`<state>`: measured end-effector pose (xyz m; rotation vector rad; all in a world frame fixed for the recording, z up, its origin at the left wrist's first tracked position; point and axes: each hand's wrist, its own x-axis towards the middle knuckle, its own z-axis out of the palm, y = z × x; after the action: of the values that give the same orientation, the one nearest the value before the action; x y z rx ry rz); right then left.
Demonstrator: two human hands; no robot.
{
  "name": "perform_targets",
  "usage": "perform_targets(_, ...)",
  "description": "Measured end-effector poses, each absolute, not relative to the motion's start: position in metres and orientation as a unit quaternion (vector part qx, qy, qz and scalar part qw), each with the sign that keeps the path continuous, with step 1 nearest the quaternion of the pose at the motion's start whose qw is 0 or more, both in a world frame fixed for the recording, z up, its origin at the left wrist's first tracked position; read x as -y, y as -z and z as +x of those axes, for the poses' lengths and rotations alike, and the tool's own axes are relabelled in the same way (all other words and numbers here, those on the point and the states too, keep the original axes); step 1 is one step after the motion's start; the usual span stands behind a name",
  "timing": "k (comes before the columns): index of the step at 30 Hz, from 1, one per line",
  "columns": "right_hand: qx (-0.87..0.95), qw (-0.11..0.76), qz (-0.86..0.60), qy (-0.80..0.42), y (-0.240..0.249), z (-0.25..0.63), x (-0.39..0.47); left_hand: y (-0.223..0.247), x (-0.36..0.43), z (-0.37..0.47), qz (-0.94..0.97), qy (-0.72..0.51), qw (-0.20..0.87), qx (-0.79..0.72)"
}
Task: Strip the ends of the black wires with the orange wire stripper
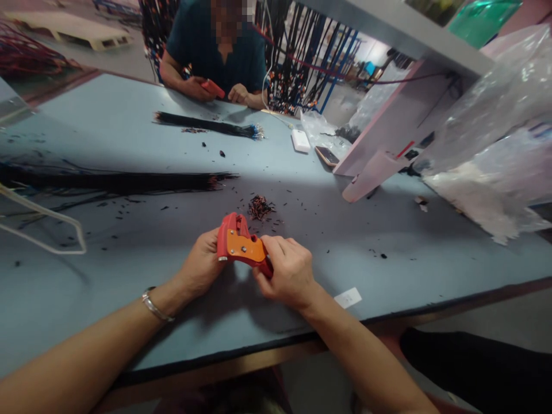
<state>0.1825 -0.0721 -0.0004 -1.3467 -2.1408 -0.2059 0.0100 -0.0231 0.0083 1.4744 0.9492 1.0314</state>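
Both hands, left hand (200,265) and right hand (290,271), are gripping red-orange plastic wire stripper (241,246); nearby pile of stripped wire scraps (260,207) risks scattering if bumped.

Dim, soft-focus, edges bowed

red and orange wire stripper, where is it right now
In the head view the red and orange wire stripper is low centre, held over the blue table between the left hand and right hand, just short of a small pile of wire scraps.

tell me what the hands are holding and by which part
Both hold a red and orange wire stripper tool: left hand at its head end, right hand fingers around the handle.
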Motion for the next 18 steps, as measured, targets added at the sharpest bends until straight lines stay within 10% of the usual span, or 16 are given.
perform_targets(18,0.809,0.26,-0.523,0.063,0.008,0.185,0.066,0.008,0.019,0.011,0.532,-0.424,0.624,-0.385)
